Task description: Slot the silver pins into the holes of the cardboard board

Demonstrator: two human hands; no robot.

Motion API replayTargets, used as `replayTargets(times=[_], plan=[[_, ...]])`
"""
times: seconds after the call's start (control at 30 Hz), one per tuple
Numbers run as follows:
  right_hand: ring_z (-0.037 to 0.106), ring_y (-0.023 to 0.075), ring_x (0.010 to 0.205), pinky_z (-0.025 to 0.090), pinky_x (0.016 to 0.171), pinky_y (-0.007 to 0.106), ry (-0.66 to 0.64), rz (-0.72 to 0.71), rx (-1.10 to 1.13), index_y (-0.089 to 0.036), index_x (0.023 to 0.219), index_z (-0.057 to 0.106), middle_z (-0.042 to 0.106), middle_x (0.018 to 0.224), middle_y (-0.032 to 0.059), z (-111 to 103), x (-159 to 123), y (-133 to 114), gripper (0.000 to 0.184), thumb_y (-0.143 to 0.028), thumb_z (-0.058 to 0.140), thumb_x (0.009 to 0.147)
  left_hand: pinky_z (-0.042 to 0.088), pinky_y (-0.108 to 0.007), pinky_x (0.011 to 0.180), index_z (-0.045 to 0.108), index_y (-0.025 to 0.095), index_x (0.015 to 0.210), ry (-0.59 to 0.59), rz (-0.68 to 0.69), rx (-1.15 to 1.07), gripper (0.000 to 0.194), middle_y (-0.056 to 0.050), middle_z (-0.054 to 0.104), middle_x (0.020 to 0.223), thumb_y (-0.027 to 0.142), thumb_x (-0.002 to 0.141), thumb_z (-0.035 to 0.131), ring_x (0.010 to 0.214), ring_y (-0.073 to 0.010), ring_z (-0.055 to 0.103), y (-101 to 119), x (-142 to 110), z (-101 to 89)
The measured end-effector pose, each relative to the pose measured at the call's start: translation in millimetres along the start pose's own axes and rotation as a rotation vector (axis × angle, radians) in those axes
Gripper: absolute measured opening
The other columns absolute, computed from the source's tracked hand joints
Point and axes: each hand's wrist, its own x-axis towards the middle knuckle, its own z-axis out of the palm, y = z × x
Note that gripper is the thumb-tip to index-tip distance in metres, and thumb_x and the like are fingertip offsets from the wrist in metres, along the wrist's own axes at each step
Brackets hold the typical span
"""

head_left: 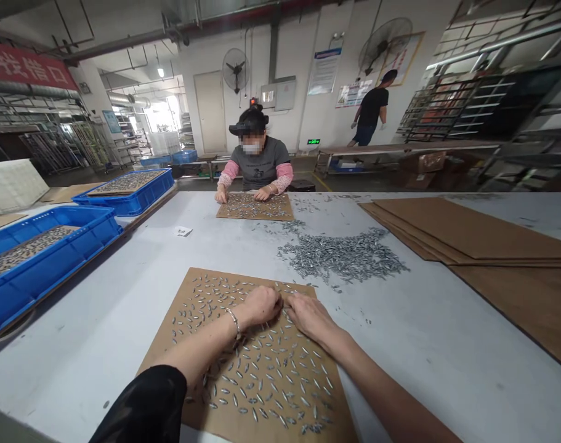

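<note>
A brown cardboard sheet (164,347) lies on the white table before me, with many small silvery spindle-shaped metal pieces (262,384) spread over it. My left hand (262,304), a bracelet on its wrist, is curled closed above the sheet's far part. Close beside it, my right hand (305,312) has its fingers bent together, pointing left toward the left hand. Whatever the fingertips pinch is hidden or too small to make out. Beyond the sheet's far right corner, a loose heap of the same metal pieces (345,253) rests on the table.
Opposite me a person (262,160) works over another covered cardboard sheet (255,215). Blue crates (90,215) with covered sheets stand at left. Stacked cardboard (469,231) lies at right. A scrap of white paper (183,231) is on the table (137,264). Another person (372,107) is in the background.
</note>
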Motion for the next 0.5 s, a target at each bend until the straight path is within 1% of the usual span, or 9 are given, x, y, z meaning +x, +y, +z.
replayTargets(times=[0.1, 0.13, 0.17, 0.23, 0.3, 0.4, 0.5], plan=[[0.072, 0.0252, 0.105, 0.047, 0.084, 0.031, -0.014, 0.034, 0.021, -0.017, 0.107, 0.075, 0.076, 0.115, 0.0164, -8, 0, -7, 0.033, -0.016, 0.043, 0.100, 0.056, -0.032, 0.097, 0.077, 0.015, 0.102, -0.012, 0.076, 0.008, 0.020, -0.017, 0.076, 0.115, 0.017, 0.095, 0.057, 0.108, -0.0256, 0.073, 12, -2, 5.1], [0.072, 0.0251, 0.105, 0.049, 0.083, 0.031, -0.014, 0.050, 0.026, -0.016, 0.106, 0.076, 0.077, 0.113, 0.0165, -12, -2, -8, 0.032, -0.015, 0.044, 0.099, 0.056, -0.032, 0.097, 0.076, 0.015, 0.102, -0.010, 0.109, 0.013, 0.021, -0.017, 0.077, 0.113, 0.015, 0.094, 0.057, 0.107, -0.0251, 0.073, 15, -4, 5.6], [0.073, 0.0242, 0.105, 0.050, 0.083, 0.029, -0.013, 0.058, 0.035, -0.018, 0.106, 0.077, 0.078, 0.111, 0.0146, -16, -3, -9, 0.031, -0.015, 0.048, 0.097, 0.057, -0.033, 0.096, 0.076, 0.015, 0.102, 0.000, 0.137, 0.022, 0.024, -0.017, 0.077, 0.111, 0.012, 0.094, 0.053, 0.105, -0.0252, 0.074, 16, -4, 6.0], [0.073, 0.0225, 0.109, 0.052, 0.083, 0.027, -0.002, 0.075, 0.049, -0.022, 0.112, 0.077, 0.080, 0.114, 0.0099, -23, -2, -9, 0.031, -0.016, 0.054, 0.094, 0.057, -0.034, 0.093, 0.075, 0.014, 0.102, 0.017, 0.190, 0.043, 0.029, -0.017, 0.076, 0.110, 0.008, 0.094, 0.048, 0.101, -0.0255, 0.074, 14, 0, 7.3], [0.074, 0.0233, 0.109, 0.055, 0.082, 0.027, 0.004, 0.091, 0.058, -0.024, 0.115, 0.078, 0.080, 0.117, 0.0090, -27, 4, -7, 0.033, -0.017, 0.055, 0.092, 0.055, -0.033, 0.096, 0.074, 0.017, 0.100, 0.055, 0.181, 0.048, 0.027, -0.014, 0.076, 0.112, 0.010, 0.094, 0.049, 0.102, -0.0237, 0.073, 7, 10, 9.8], [0.076, 0.0266, 0.104, 0.059, 0.080, 0.032, -0.002, 0.111, 0.059, -0.021, 0.114, 0.079, 0.080, 0.115, 0.0116, -29, 13, -3, 0.033, -0.016, 0.058, 0.089, 0.053, -0.034, 0.099, 0.072, 0.016, 0.105, 0.073, 0.213, 0.129, 0.027, -0.016, 0.074, 0.117, 0.010, 0.094, 0.047, 0.108, -0.0256, 0.071, 0, 23, 14.4], [0.077, 0.0303, 0.103, 0.062, 0.081, 0.037, -0.023, 0.107, 0.051, -0.017, 0.111, 0.079, 0.081, 0.113, 0.0146, -30, 17, -5, 0.032, -0.014, 0.061, 0.085, 0.053, -0.035, 0.096, 0.070, 0.014, 0.106, 0.081, 0.195, 0.164, 0.029, -0.017, 0.073, 0.117, 0.010, 0.097, 0.042, 0.106, -0.0260, 0.072, -1, 22, 17.7]])
